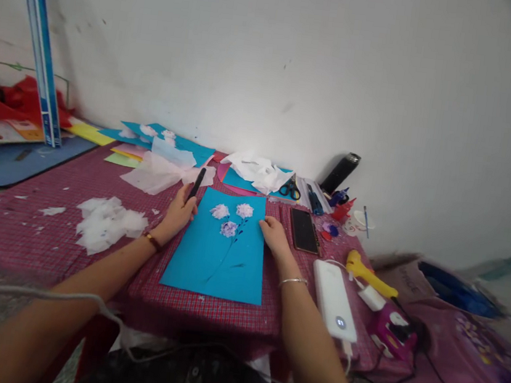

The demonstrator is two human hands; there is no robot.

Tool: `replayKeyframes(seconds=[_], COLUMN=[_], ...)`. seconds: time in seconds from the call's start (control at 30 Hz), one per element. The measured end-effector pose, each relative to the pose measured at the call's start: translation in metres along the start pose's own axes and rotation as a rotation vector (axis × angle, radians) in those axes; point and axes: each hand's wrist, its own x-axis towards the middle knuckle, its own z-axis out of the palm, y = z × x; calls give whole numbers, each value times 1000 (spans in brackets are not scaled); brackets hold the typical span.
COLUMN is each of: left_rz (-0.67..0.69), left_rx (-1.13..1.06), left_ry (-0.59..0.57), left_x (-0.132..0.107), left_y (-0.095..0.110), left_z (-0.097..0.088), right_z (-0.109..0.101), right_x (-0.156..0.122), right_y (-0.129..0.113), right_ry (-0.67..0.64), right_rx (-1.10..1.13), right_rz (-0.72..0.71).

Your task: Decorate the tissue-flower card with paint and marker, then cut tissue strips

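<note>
A blue paper sheet [219,255] lies on the red checked tablecloth [36,233] in front of me. It bears three pale tissue flowers [230,218] and a thin drawn stem. My left hand [179,213] rests at the sheet's left top corner, closed round a black marker [196,184] that points away from me. My right hand [273,232] lies on the sheet's right edge, fingers curled down onto the paper, holding nothing that I can see.
Torn white tissue [105,221] lies left. More tissue and coloured papers [167,156] lie behind. Scissors [290,188], a phone [305,230], a white power bank [334,299], a yellow glue gun [369,275] and a black bottle [340,172] stand right. A purple bag [458,359] sits off the table.
</note>
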Motion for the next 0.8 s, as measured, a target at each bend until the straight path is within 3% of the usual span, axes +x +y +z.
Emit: replayKeyframes(seconds=[0.27, 0.47, 0.6, 0.8], left_rz=[-126, -202, -247, -285], left_rx=[-165, -242, -262, -217], left_ry=[-61, -155, -233, -249], left_x=[7, 2, -3, -7], left_y=[-6, 3, 13, 19], left_z=[-4, -3, -11, -19], right_z=[-1, -4, -7, -6], right_x=[4, 3, 0, -2], right_y=[10, 10, 5, 5], right_ry=[63, 122, 150, 148], right_rx=[-51, -19, 5, 16], right_rz=[-41, -42, 9, 109])
